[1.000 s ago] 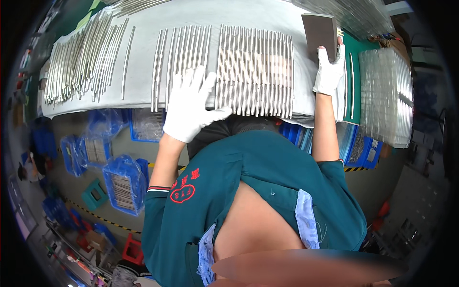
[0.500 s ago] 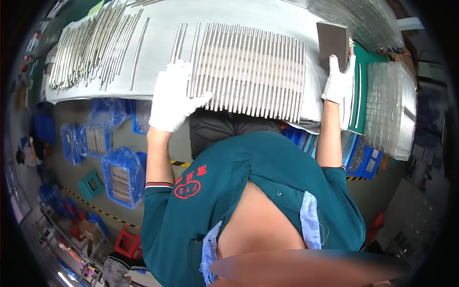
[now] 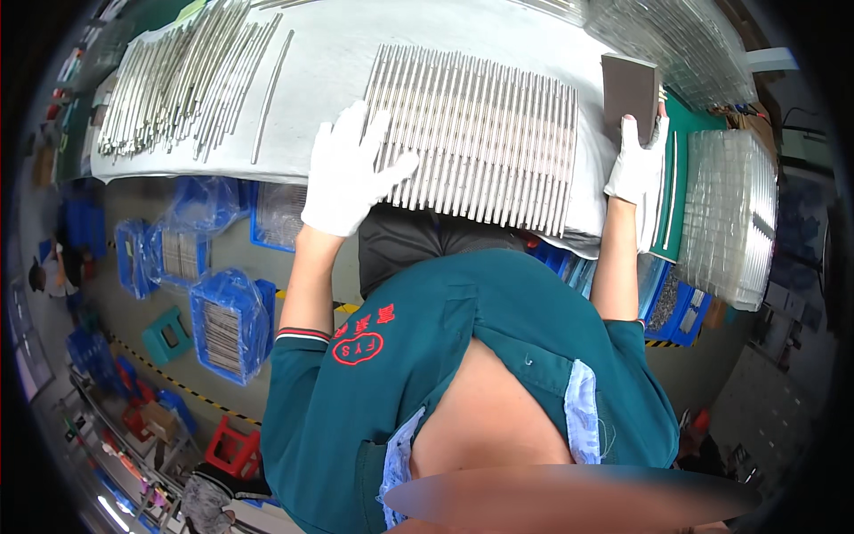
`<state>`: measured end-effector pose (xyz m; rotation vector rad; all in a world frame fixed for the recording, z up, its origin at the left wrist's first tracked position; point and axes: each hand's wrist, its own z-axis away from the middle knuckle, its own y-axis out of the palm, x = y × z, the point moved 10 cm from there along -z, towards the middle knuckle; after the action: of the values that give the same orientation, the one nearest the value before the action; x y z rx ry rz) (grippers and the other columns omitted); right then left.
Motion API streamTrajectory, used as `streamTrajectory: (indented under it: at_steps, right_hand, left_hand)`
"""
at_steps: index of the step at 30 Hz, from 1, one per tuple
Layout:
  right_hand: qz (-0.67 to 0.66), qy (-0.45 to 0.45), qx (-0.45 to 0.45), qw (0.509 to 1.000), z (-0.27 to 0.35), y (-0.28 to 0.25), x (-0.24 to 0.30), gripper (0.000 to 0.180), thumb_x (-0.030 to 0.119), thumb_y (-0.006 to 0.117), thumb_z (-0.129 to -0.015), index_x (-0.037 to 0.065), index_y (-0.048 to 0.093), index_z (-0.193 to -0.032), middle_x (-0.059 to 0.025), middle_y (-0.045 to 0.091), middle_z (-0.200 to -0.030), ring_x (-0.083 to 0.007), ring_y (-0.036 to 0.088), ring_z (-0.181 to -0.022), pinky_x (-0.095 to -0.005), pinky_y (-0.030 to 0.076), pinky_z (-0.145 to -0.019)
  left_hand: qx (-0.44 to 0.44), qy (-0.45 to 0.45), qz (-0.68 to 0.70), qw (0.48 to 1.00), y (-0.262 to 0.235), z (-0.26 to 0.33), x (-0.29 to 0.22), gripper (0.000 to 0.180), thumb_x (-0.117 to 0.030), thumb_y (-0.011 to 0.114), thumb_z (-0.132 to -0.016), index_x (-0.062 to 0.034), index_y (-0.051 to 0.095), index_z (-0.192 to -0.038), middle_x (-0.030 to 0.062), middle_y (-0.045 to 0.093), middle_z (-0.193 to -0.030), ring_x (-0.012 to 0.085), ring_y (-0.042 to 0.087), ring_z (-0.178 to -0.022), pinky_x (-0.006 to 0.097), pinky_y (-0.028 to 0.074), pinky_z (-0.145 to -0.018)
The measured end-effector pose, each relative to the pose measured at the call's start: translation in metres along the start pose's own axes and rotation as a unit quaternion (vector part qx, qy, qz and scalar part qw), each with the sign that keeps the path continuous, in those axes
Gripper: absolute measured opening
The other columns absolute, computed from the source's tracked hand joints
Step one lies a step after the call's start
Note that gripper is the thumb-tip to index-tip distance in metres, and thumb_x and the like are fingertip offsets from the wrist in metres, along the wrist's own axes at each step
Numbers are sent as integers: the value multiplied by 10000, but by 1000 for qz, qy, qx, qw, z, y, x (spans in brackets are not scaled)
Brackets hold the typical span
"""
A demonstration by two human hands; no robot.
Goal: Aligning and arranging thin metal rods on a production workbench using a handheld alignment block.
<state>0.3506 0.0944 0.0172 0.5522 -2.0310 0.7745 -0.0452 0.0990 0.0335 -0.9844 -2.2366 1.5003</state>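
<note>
A row of slim metal rods (image 3: pixel 480 133) lies side by side on the white-covered table in front of me. My left hand (image 3: pixel 347 173), in a white glove, rests at the row's left edge with its fingers stretched out and thumb apart, covering the lower ends of the outermost rods. To the right of the row, my gloved right hand (image 3: pixel 636 169) is closed round the lower part of a flat dark brown block (image 3: pixel 630 89). The thumb is on the block's near face, while the other fingers are mostly behind it.
A looser heap of rods (image 3: pixel 178 89) lies at the left, with one single rod (image 3: pixel 272 98) beside it. Clear plastic trays (image 3: pixel 729 214) are stacked at the right on a green mat (image 3: pixel 680 196). Blue crates (image 3: pixel 231 325) with rods stand on the floor below left.
My left hand has moved right, against the row. The few rods that lay apart at the row's left now sit close to it. My right hand keeps hold of the block.
</note>
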Motion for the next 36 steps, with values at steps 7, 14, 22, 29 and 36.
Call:
streamTrajectory:
  at_steps: [7, 14, 22, 29, 36]
  right_hand:
    - [42, -60, 38, 997, 3, 12, 28, 652, 177, 744, -858, -36, 459, -1405, -164, 514, -1398, -255, 486, -1284, -345, 358, -1094]
    - [151, -158, 284, 934, 43, 113, 110, 754, 378, 718, -848, 148, 401, -1493, -185, 565, -1359, -339, 592, -1175, -365, 457, -997]
    - [138, -67, 451, 879, 70, 137, 109, 603, 330, 648, -890, 235, 463, -1456, -88, 576, -1377, -296, 569, -1239, -338, 437, -1047]
    - [147, -65, 477, 864, 69, 146, 113, 583, 291, 647, -893, 247, 473, -1448, -71, 601, -1347, -290, 580, -1228, -330, 440, -1047]
    - [74, -151, 563, 809, 99, 200, 154, 511, 122, 659, -900, 158, 539, -1395, -58, 572, -1389, -213, 558, -1265, -301, 411, -1085]
  left_hand:
    - [94, -29, 89, 991, -2, 19, -16, 659, -415, 744, -728, -4, 605, -1224, 188, 558, -1293, 392, 491, -1181, 467, 398, -1023]
    - [76, -13, 41, 996, 12, 35, -12, 639, -194, 756, -665, -107, 602, -1279, 115, 566, -1311, 366, 498, -1198, 465, 409, -1049]
    - [40, 34, 85, 995, 5, 35, -14, 567, -335, 740, -714, -165, 637, -1245, 84, 604, -1269, 326, 523, -1188, 474, 424, -1007]
    - [58, 49, 113, 991, 13, 34, -11, 518, -492, 667, -798, -157, 660, -1193, 84, 636, -1194, 309, 567, -1131, 469, 438, -978]
    - [46, 59, 113, 991, 10, 30, -17, 518, -515, 655, -778, -144, 661, -1140, 87, 631, -1167, 286, 573, -1121, 472, 442, -968]
